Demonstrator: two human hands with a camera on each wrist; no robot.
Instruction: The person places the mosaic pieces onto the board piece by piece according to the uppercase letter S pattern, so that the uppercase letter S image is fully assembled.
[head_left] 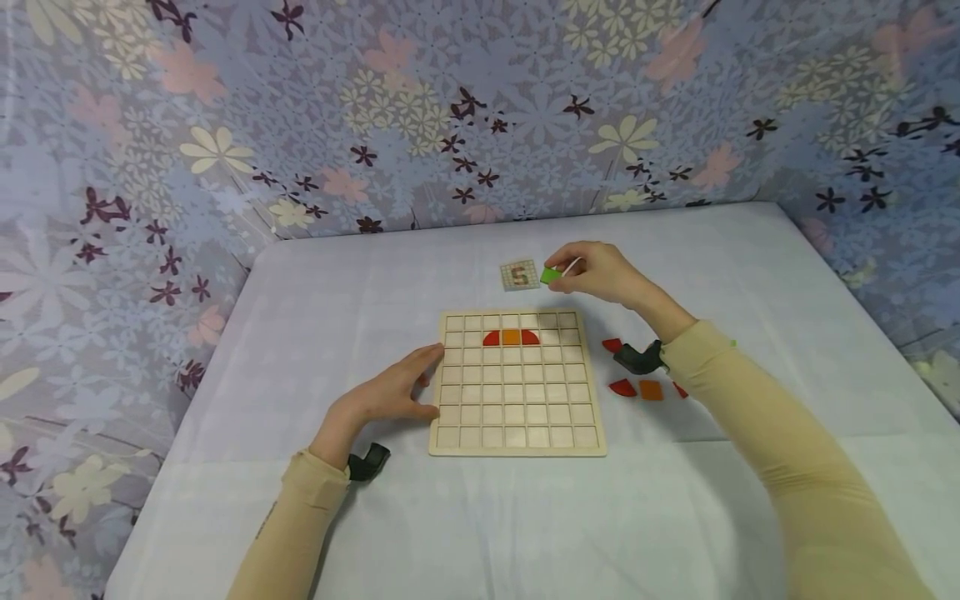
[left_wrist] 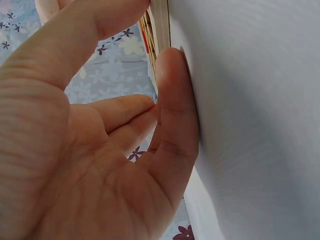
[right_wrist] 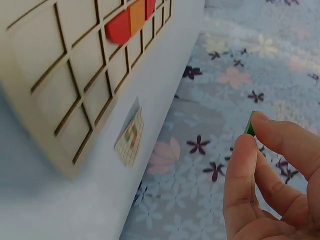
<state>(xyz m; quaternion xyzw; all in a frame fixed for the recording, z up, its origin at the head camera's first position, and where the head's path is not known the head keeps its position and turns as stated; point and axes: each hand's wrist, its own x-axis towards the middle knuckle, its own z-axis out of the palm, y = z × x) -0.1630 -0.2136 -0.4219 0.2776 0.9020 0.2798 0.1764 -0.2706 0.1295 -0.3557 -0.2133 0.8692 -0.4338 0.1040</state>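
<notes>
My right hand pinches a small green tile between thumb and fingertips, raised above the table beyond the board's far right. The right wrist view shows the tile edge-on in that pinch. Just left of it lies a small gridded pattern card with a coloured figure. The wooden grid board carries a red rounded tile, an orange square tile and another red rounded tile side by side in its second row. My left hand touches the board's left edge, thumb and fingers spread.
Right of the board lie a loose orange square and several red pieces, one of them beside it. My right forearm and black wrist mount partly cover this area. A floral cloth stands behind the white table.
</notes>
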